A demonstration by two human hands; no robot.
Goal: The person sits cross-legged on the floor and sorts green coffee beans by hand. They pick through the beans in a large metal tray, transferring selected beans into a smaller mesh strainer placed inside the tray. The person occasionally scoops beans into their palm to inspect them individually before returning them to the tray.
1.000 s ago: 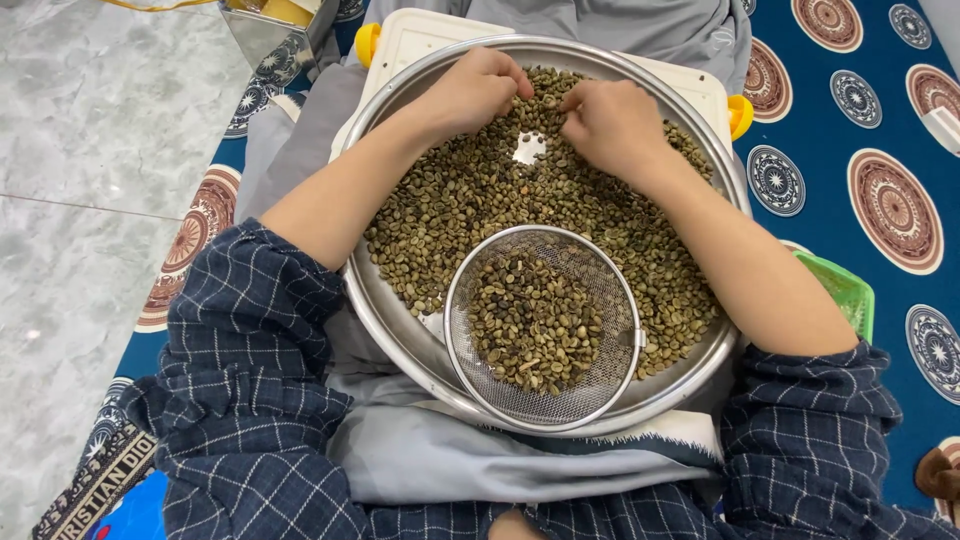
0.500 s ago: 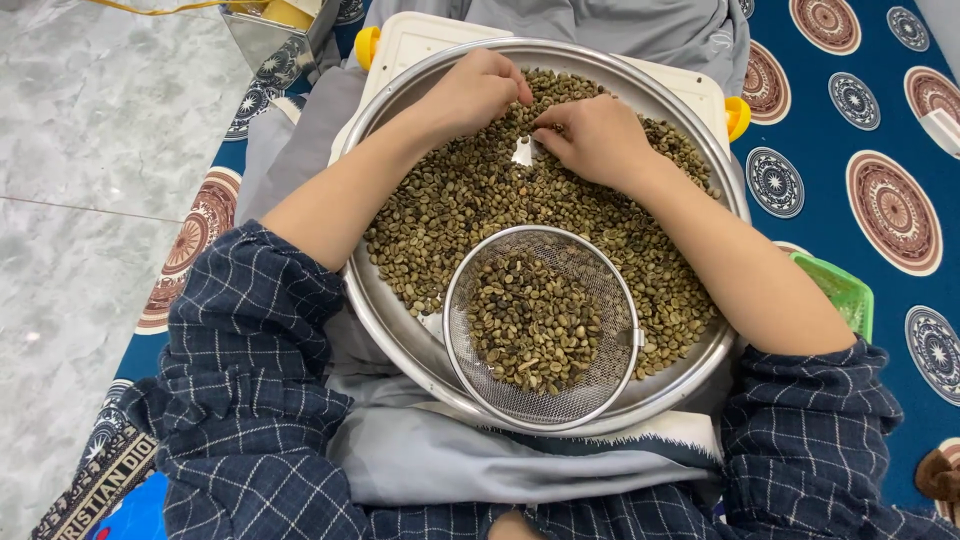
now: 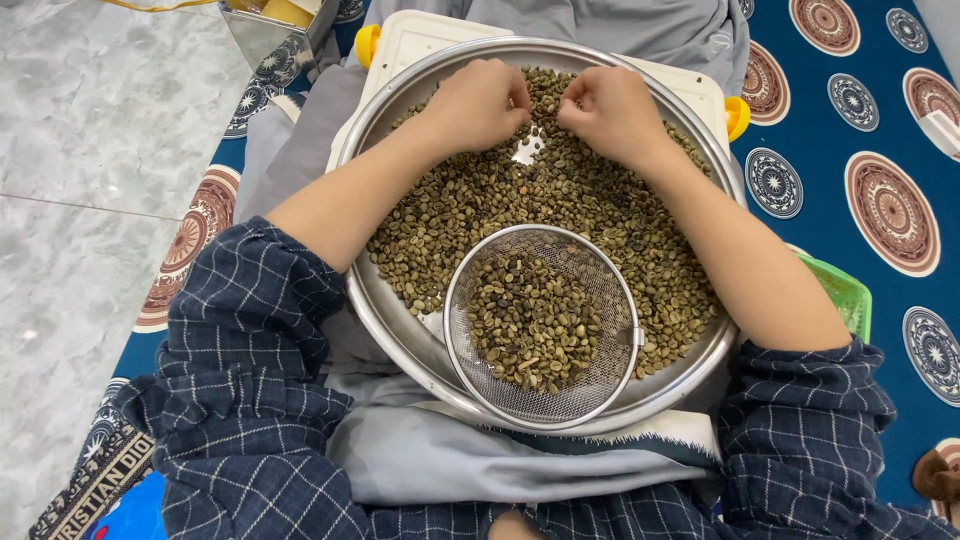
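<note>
Green coffee beans (image 3: 520, 215) filled the round steel tray (image 3: 400, 330). At its far side the left hand (image 3: 478, 103) and right hand (image 3: 612, 112) lay curled on the beans, fingertips hidden, so any grasp could not be told. A mesh sieve (image 3: 541, 325) of beans sat at the tray's near edge.

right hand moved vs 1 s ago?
Yes. The right hand has shifted left along the far side of the metal tray, closing toward the left hand over the beans; the sieve stayed put.
</note>
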